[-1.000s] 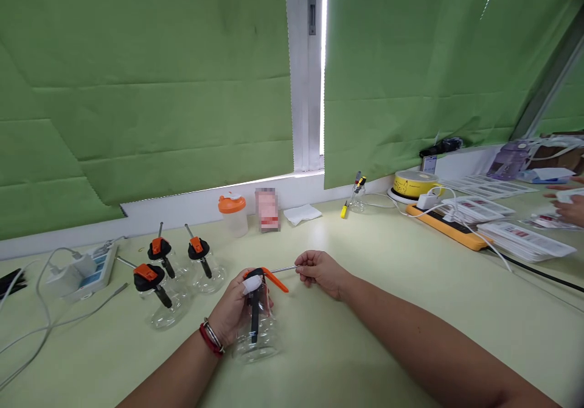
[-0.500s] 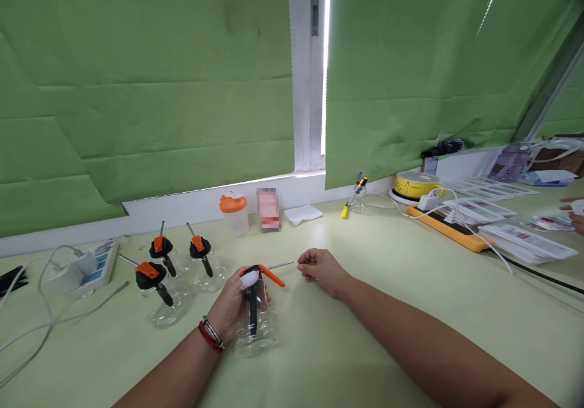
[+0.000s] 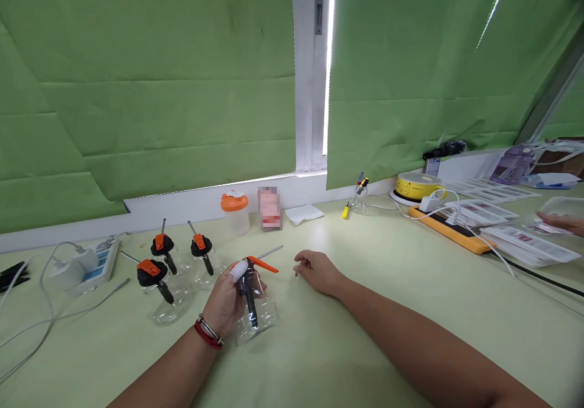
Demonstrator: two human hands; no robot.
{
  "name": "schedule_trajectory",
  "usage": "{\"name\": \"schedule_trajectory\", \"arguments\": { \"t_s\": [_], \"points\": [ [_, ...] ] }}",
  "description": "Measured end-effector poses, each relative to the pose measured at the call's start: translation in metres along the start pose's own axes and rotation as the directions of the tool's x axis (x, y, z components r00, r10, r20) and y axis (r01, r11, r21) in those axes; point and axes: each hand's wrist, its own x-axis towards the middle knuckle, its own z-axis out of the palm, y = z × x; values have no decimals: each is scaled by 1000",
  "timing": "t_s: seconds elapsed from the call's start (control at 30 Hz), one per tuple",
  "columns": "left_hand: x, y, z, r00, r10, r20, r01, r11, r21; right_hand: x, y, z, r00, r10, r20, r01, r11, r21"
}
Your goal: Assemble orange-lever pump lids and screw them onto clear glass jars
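Note:
My left hand [image 3: 225,301] is wrapped round the upper part of a clear bottle [image 3: 262,323], which has a black and orange top with an orange lever [image 3: 263,264] and a thin metal rod [image 3: 271,252] pointing right. A white covering is on the thumb. Over the table to the right, my right hand [image 3: 318,271] has its thumb and index finger pinched on something tiny that I cannot make out. Three similar clear bottles stand at the left, the nearest one with a black and orange top [image 3: 152,271].
Behind are an orange-lidded cup [image 3: 235,212], a pink box [image 3: 270,208], white paper [image 3: 304,214] and a small jar with screwdrivers [image 3: 359,202]. An orange power strip [image 3: 451,230] and stacked cards [image 3: 529,245] lie right, near another person's hand [image 3: 561,222]. Cables run left.
The bottle in my left hand has tilted, and its lever and rod have shifted left and up. My right hand has moved slightly left. The other person's hand reaches further in.

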Motion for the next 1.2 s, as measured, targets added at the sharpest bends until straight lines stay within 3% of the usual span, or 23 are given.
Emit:
{"name": "schedule_trajectory", "arguments": {
  "t_s": [0.1, 0.17, 0.2, 0.27, 0.33, 0.4, 0.5, 0.6, 0.67, 0.77, 0.83, 0.87, 0.93, 0.97, 1.0, 1.03, 1.07, 1.1, 1.13, 1.17, 1.2],
  "points": [
    [-1, 8, 1, 998, 61, 4, -60, 992, -113, -5, -5, -10, 996, 87, -21, -78, 962, 261],
    [-3, 11, 3, 993, 122, 0, -119, 972, -204, -13, -17, -16, 981, 103, 164, -164, 888, 429],
    [-4, 12, 5, 988, 152, 3, -147, 960, -237, -18, -24, -18, 950, 76, 303, -222, 846, 484],
    [-8, 12, 10, 979, 203, 28, -189, 946, -262, -29, -40, -17, 845, -23, 534, -348, 736, 581],
    [-13, 11, 14, 968, 235, 84, -211, 950, -231, -39, -52, -14, 787, -145, 600, -404, 615, 677],
    [-17, 10, 15, 959, 241, 150, -221, 965, -139, -44, -59, -10, 801, -118, 587, -435, 559, 706],
    [-20, 8, 13, 957, 246, 153, -267, 954, 135, -43, -60, -7, 860, 40, 508, -440, 560, 702],
    [-21, 6, 10, 946, 307, 105, -320, 825, 467, -39, -58, -8, 906, 125, 404, -395, 594, 701],
    [-21, 6, 10, 932, 349, 95, -335, 735, 589, -40, -59, -8, 924, 149, 354, -363, 639, 679],
    [-20, 9, 13, 946, 317, 66, -286, 724, 628, -46, -64, -10, 974, 65, 215, -178, 807, 563],
    [-19, 14, 16, 982, 190, 22, -168, 797, 580, -50, -69, -15, 980, -184, 78, 144, 920, 366],
    [-18, 16, 17, 993, 117, 5, -102, 838, 537, -52, -72, -18, 932, -361, 34, 345, 912, 223],
    [-17, 19, 18, 1000, 20, -3, -16, 891, 454, -53, -74, -25, 754, -656, 50, 657, 753, -31],
    [-16, 20, 18, 1000, 8, 3, -8, 902, 431, -53, -74, -29, 673, -734, 87, 739, 665, -108],
    [-16, 20, 18, 1000, 15, 3, -15, 905, 425, -52, -73, -31, 635, -764, 115, 772, 620, -140],
    [-16, 20, 17, 999, 36, -4, -31, 901, 433, -50, -71, -32, 651, -751, 114, 759, 637, -133],
    [-17, 19, 17, 997, 71, -13, -58, 890, 453, -48, -68, -32, 717, -692, 89, 697, 712, -85],
    [-17, 17, 16, 993, 117, -17, -94, 872, 480, -47, -65, -32, 815, -577, 62, 577, 816, 9],
    [-18, 15, 15, 986, 168, -15, -137, 850, 509, -45, -62, -30, 906, -418, 70, 406, 904, 134],
    [-18, 14, 14, 976, 215, -6, -178, 824, 538, -43, -59, -29, 959, -249, 133, 209, 944, 256],
    [-18, 13, 14, 968, 251, 8, -212, 799, 563, -43, -58, -28, 965, -122, 234, 38, 942, 333]
  ]
}}
